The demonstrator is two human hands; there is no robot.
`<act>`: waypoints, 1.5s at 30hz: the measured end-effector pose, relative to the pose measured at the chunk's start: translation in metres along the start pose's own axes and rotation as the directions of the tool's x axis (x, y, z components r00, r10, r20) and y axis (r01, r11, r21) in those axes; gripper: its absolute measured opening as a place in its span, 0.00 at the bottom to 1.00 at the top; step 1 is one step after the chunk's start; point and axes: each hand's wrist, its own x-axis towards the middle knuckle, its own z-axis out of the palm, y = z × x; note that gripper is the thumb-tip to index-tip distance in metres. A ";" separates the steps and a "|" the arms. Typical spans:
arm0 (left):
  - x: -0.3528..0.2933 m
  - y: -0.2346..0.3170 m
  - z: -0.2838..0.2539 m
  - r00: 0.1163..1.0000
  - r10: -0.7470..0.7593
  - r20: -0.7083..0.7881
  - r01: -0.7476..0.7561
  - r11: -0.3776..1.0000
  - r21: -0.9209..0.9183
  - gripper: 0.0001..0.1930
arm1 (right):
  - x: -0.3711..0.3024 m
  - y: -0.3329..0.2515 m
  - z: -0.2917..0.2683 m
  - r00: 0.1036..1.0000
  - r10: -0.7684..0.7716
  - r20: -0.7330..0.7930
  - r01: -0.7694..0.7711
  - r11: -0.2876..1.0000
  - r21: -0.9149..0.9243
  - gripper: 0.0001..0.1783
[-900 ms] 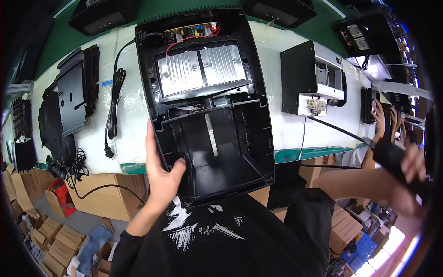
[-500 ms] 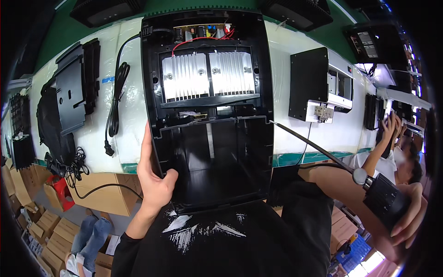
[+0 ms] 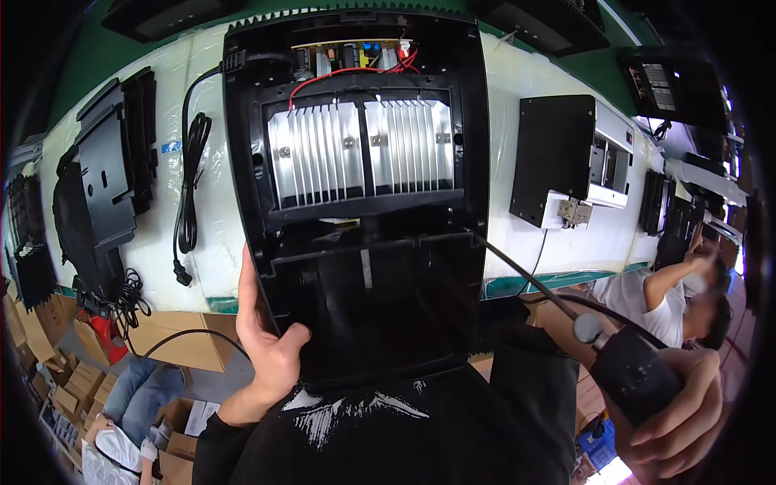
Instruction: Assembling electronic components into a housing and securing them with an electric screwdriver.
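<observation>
Two hands in play: on my left hand (image 3: pixel 273 356) the fingers are clamped on the L wall of the black housing (image 3: pixel 380 327), thumb over the rim, the rest outside. My right hand (image 3: pixel 687 400) has its fingers wrapped round the driver (image 3: pixel 634 376), whose thin shaft (image 3: pixel 529 279) angles up to the housing's R edge — can't tell if the tip is seated.

Housing's right in front of me, open side up, far part over the bench (image 3: pixel 503 81), near end past its edge and close to my shirt (image 3: pixel 364 408). Looks like stiff plastic: rigid, prob. a bit slick, bulk likely toward the far end w/ the finned metal plates (image 3: pixel 317 153). I'd hold by the side walls, approx. mid-length, and keep off the red wire (image 3: pixel 339 74) and circuit board (image 3: pixel 356 56) — those look fragile.

Room: some bare bench on the R before the black-and-white box (image 3: pixel 556 158); on the L the coiled cord (image 3: pixel 192 178) lies near, dark plates (image 3: pixel 109 178) beyond. Watch the green-edged bench front (image 3: pixel 222 305); carton (image 3: pixel 182 339) sits below it. A co-worker (image 3: pixel 659 295) is out past my R arm.
</observation>
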 end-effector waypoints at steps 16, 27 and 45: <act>0.000 -0.003 -0.002 0.998 0.065 0.012 -0.065 0.996 0.058 0.46 | -0.023 0.022 0.001 0.959 0.282 0.013 -0.276 0.947 -0.167 0.10; -0.002 -0.007 -0.004 0.996 0.087 -0.008 -0.087 0.996 0.010 0.46 | -0.032 0.031 0.001 0.930 0.367 0.026 -0.357 0.917 -0.175 0.29; 0.001 -0.005 -0.001 0.997 0.079 0.008 -0.078 0.995 -0.066 0.46 | -0.040 0.032 -0.018 0.910 0.380 0.163 -0.370 0.925 -0.091 0.03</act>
